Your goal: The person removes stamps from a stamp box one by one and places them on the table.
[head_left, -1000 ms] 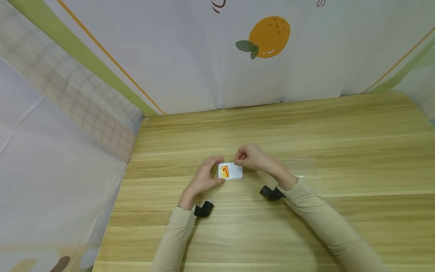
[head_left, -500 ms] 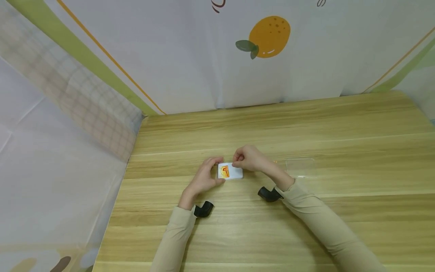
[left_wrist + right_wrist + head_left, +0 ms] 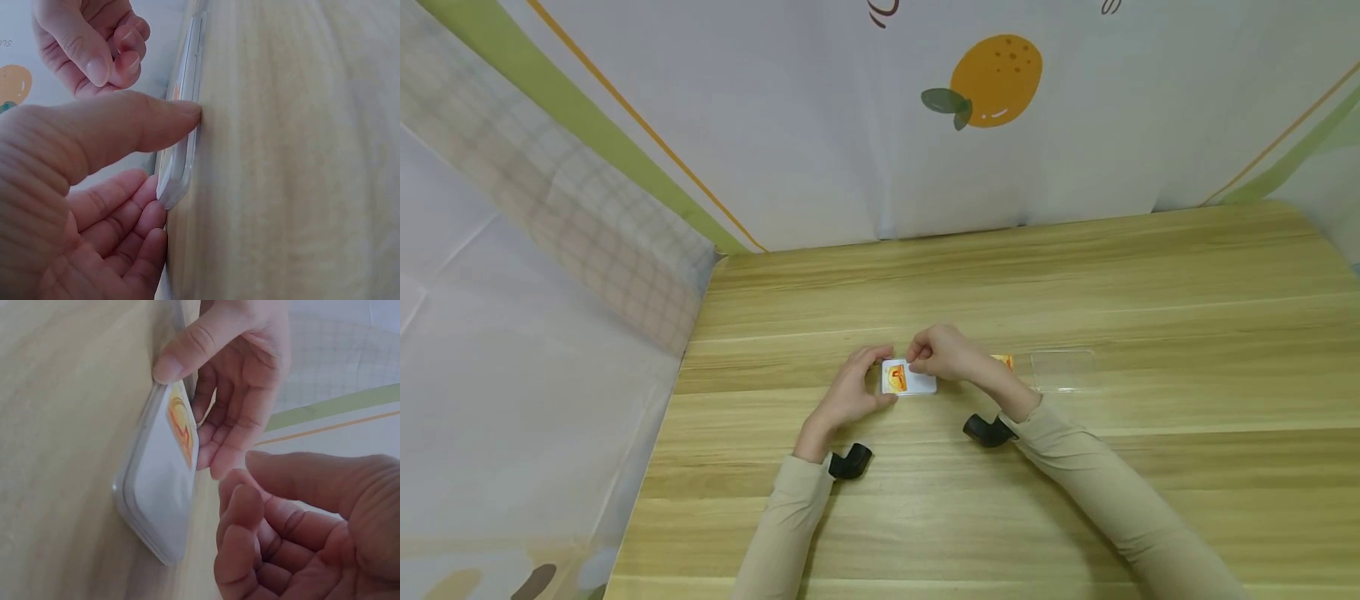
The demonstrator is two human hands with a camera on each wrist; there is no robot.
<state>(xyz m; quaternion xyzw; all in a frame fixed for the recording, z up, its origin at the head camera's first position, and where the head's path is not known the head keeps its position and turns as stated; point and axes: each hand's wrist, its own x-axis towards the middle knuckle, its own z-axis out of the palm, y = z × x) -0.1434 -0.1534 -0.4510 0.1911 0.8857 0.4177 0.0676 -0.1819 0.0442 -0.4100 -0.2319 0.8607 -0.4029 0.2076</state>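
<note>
A flat, clear-edged plastic case lies on the table, with a white face and an orange-and-yellow picture at its left end. My left hand holds it by its long edges, thumb at the near side and fingers at the far side. The left wrist view shows the thumb against the case's edge. Over the white part hovers my right hand, thumb and forefinger brought together, the other fingers curled. In the right wrist view nothing shows between those fingers, which are apart from the case.
A clear, shallow plastic piece lies to the right on the wooden table. Partly hidden behind my right forearm is an orange-and-yellow printed piece. A white printed curtain stands behind the table. Black elbow-shaped pieces stick out at both wrists.
My right hand has drifted a little left and towards me over the case. The orange-and-yellow piece behind its forearm has come into sight. My left hand and the case stay put.
</note>
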